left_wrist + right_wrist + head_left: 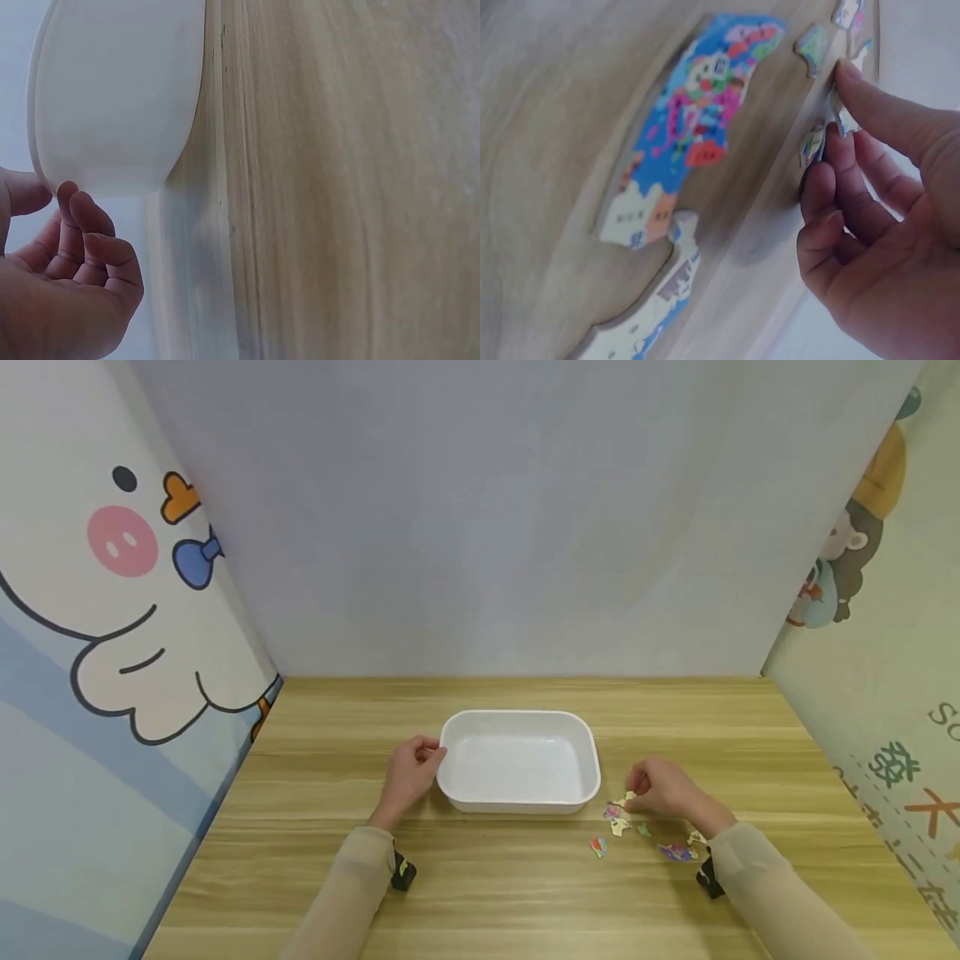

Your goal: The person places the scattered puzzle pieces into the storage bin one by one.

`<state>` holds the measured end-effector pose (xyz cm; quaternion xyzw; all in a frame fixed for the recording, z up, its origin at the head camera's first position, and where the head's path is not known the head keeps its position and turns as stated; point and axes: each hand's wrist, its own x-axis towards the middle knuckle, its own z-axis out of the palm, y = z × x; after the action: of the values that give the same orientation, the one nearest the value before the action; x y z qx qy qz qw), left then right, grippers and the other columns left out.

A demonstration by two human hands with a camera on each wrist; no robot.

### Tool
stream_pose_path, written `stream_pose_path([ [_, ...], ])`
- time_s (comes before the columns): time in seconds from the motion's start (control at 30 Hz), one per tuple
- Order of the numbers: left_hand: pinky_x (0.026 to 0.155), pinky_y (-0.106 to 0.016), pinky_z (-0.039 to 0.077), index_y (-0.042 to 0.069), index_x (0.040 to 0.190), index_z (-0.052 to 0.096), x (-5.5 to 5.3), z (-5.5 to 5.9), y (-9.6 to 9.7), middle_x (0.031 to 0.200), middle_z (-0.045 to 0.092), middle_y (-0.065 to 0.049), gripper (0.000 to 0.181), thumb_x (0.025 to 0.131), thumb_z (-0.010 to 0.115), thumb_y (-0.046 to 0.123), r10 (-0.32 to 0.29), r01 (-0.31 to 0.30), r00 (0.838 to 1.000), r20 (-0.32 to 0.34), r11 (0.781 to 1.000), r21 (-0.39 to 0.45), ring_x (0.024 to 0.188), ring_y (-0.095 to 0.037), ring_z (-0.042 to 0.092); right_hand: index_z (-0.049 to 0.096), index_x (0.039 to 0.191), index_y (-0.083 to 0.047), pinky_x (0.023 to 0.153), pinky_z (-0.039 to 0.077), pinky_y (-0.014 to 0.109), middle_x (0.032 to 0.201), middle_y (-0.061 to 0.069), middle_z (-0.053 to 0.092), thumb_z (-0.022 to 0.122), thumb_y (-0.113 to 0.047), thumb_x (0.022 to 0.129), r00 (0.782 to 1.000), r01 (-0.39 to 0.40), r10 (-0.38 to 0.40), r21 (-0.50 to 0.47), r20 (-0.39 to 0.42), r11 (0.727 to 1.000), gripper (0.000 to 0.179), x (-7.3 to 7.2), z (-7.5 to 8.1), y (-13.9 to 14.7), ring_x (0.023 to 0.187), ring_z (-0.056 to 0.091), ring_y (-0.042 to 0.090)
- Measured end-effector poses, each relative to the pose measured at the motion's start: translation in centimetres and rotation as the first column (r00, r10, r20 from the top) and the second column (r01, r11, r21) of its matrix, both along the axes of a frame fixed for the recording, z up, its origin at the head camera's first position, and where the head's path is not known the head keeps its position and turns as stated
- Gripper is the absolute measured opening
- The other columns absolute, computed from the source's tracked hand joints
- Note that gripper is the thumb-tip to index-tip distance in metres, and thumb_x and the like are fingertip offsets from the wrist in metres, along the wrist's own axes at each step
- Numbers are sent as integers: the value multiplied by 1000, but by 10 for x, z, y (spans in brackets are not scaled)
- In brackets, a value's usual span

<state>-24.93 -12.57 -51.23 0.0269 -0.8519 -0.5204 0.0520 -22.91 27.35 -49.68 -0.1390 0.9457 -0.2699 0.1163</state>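
A white plastic basin (517, 768) sits on the wooden table in the head view. My left hand (411, 772) pinches its left rim between thumb and fingers; the left wrist view shows the fingertips at the edge of the basin wall (120, 97). To the right of the basin, my right hand (666, 789) pinches a pale puzzle piece (844, 112) between thumb and fingers. Another small piece (811, 146) lies beside the fingertips. A large blue, colourful puzzle piece (694, 120) and a cream one (649, 307) lie nearer the right wrist.
Several more flat pieces are scattered at the basin's right front corner, among them a small green piece (643, 830) and a red and blue one (598, 847). A pale wall (517, 527) rises behind the table (510, 885). Cartoon-printed sheets (112, 593) flank both sides.
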Motion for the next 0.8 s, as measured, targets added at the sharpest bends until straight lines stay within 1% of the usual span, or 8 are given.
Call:
stream_pose_path([
  [0.1, 59, -22, 47, 0, 96, 66, 0, 0, 1, 82, 68, -12, 19, 86, 66, 16, 0, 0, 1000, -1, 1000, -3, 71, -16, 60, 63, 81, -6, 65, 46, 30, 73, 1, 60, 79, -13, 70, 999, -38, 39, -44, 21, 998, 21, -3, -1, 5, 70, 54, 13],
  [0.2, 58, -22, 46, -1, 96, 66, 2, 2, 2, 81, 67, -12, 18, 86, 65, 15, 3, -3, 1000, -6, 1000, 4, 70, -15, 59, 63, 83, -3, 61, 46, 27, 73, 2, 60, 75, -9, 75, 995, -53, 63, -111, 81, 992, 15, -6, 1, 11, 68, 53, 12],
  [0.37, 58, -20, 45, -1, 95, 66, 4, 3, 4, 80, 67, -12, 17, 86, 65, 13, 14, -13, 1000, -13, 1000, 18, 67, -12, 57, 65, 85, 3, 59, 47, 27, 74, 6, 63, 71, -5, 78, 985, -34, 74, -243, 157, 969, 12, -12, 8, 17, 67, 55, 13],
  [0.5, 57, -21, 44, -1, 95, 66, 3, 3, 4, 79, 67, -11, 17, 86, 65, 14, 17, -17, 1000, -4, 1000, 19, 64, -9, 55, 66, 90, 7, 62, 52, 32, 77, 10, 65, 69, -4, 80, 977, 73, -8, -298, 213, 952, 15, -12, 13, 16, 67, 60, 18],
  [0.6, 57, -21, 44, 0, 96, 66, 3, 2, 3, 78, 67, -10, 18, 86, 65, 15, 17, -17, 1000, 5, 1000, 17, 63, -8, 54, 64, 96, 11, 65, 54, 36, 80, 15, 65, 65, -3, 84, 963, 166, -78, -339, 257, 926, 19, -12, 15, 14, 67, 64, 24],
  [0.67, 56, -20, 43, 0, 95, 66, 3, 1, 3, 77, 67, -10, 18, 86, 65, 15, 18, -18, 1000, 3, 1000, 21, 62, -8, 53, 63, 101, 12, 65, 55, 37, 83, 18, 66, 63, -4, 86, 966, 188, -108, -352, 235, 917, 22, -13, 17, 12, 69, 65, 27],
  [0.73, 56, -19, 43, -1, 95, 66, 2, 0, 3, 76, 66, -9, 18, 86, 65, 14, 18, -18, 1000, -6, 1000, 25, 62, -8, 53, 63, 104, 11, 64, 54, 37, 87, 20, 66, 62, -6, 87, 975, 193, -143, -327, 172, 925, 24, -15, 20, 10, 72, 65, 28],
  [0.8, 56, -19, 42, -1, 95, 66, 2, -1, 4, 74, 66, -8, 18, 86, 65, 14, 21, -21, 1000, -14, 999, 32, 62, -8, 53, 64, 106, 9, 64, 54, 35, 93, 21, 66, 61, -8, 87, 982, 187, -173, -276, 76, 943, 25, -16, 24, 7, 78, 64, 30],
])
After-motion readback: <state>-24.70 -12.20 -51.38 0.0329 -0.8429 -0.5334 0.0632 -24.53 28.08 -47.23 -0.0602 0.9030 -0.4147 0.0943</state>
